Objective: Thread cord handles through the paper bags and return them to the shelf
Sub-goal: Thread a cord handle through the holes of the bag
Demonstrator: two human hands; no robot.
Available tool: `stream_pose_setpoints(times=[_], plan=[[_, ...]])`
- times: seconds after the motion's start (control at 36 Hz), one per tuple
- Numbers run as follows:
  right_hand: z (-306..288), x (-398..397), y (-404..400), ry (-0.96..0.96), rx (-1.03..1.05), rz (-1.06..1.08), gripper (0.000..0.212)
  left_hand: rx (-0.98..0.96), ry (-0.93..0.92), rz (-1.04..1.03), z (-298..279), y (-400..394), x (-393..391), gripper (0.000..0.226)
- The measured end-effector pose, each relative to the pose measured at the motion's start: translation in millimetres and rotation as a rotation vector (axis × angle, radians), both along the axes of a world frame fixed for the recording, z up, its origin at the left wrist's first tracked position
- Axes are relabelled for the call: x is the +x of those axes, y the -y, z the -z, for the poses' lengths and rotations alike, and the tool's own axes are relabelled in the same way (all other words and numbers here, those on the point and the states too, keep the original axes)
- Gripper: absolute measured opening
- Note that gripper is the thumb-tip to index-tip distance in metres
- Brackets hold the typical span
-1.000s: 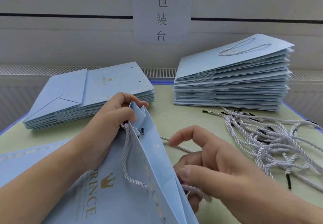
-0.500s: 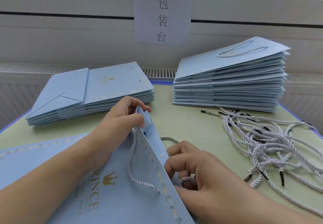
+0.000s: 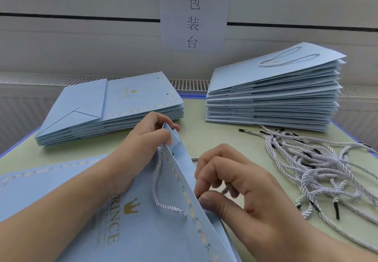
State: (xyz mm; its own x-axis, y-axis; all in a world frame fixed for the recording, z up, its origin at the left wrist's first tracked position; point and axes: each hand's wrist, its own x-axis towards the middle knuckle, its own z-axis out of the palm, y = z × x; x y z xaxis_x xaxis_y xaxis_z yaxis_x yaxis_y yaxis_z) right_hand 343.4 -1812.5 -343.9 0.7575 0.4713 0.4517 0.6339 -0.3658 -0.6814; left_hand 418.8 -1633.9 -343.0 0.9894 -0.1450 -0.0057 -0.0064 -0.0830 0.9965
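Right hand (image 3: 245, 196) has risen from behind the bag (image 3: 155, 231), now pinching cord (image 3: 226, 189) at its rim; left hand (image 3: 141, 149) still grips the bag's top corner. Second handle seemingly half threaded.

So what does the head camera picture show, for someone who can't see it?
Two hands work on a light blue paper bag: the left hand grips its top edge while the right hand pinches a white cord beside it. Behind, on the green table, sit two stacks of blue bags and a heap of loose cords.
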Motion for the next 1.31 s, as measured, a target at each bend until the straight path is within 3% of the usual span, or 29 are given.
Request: stream_pose_setpoints(times=[0.06, 0.19, 0.33, 0.53, 0.61, 0.72, 0.81, 0.86, 0.94, 1.0, 1.08, 1.22, 1.31], plan=[[-3, 3, 4, 0.055, -0.106, -0.023, 0.001, 0.007, 0.003, 0.0, 1, 0, 0, 0.04], [-15, 16, 26, -0.161, -0.209, -0.074, 0.029, -0.019, 0.0, 0.001, 1, -2, -1, 0.038], [-25, 34, 50, -0.042, -0.348, 0.027, 0.066, -0.032, 0.008, -0.007, 0, -5, -1, 0.037], [-22, 43, 55, 0.232, -0.482, 0.172, 0.076, 0.049, 0.027, -0.024, -2, -4, -1, 0.034], [-20, 42, 52, 0.343, -0.427, 0.188, 0.068, 0.269, 0.104, 0.028, -2, -3, 1, 0.027], [-20, 42, 52, 0.434, -0.394, 0.205, 0.053, 0.724, 0.288, -0.042, -4, -9, 9, 0.017], [-19, 43, 49, 0.428, -0.379, 0.255, 0.052, 0.579, 0.229, -0.094, -19, -13, 13, 0.021], [-20, 44, 43, 0.259, -0.244, 0.287, 0.05, 0.413, 0.133, -0.115, -34, -11, 13, 0.02], [-29, 41, 33, -0.257, 0.265, 0.212, 0.045, 0.235, 0.028, -0.142, -54, -9, 14, 0.021], [-28, 40, 36, -0.599, 0.568, 0.102, 0.058, 0.121, 0.002, -0.155, -68, -10, 15, 0.024], [-29, 36, 35, -0.861, 0.784, -0.101, 0.064, 0.028, -0.029, -0.149, -81, -12, 14, 0.024], [-38, 39, 49, -0.96, 1.047, -0.017, 0.089, 0.086, -0.054, -0.196, -85, -20, 7, 0.024], [-58, 42, 51, -0.473, 0.766, 0.364, 0.056, 0.117, -0.093, -0.19, -77, -25, 2, 0.022]])
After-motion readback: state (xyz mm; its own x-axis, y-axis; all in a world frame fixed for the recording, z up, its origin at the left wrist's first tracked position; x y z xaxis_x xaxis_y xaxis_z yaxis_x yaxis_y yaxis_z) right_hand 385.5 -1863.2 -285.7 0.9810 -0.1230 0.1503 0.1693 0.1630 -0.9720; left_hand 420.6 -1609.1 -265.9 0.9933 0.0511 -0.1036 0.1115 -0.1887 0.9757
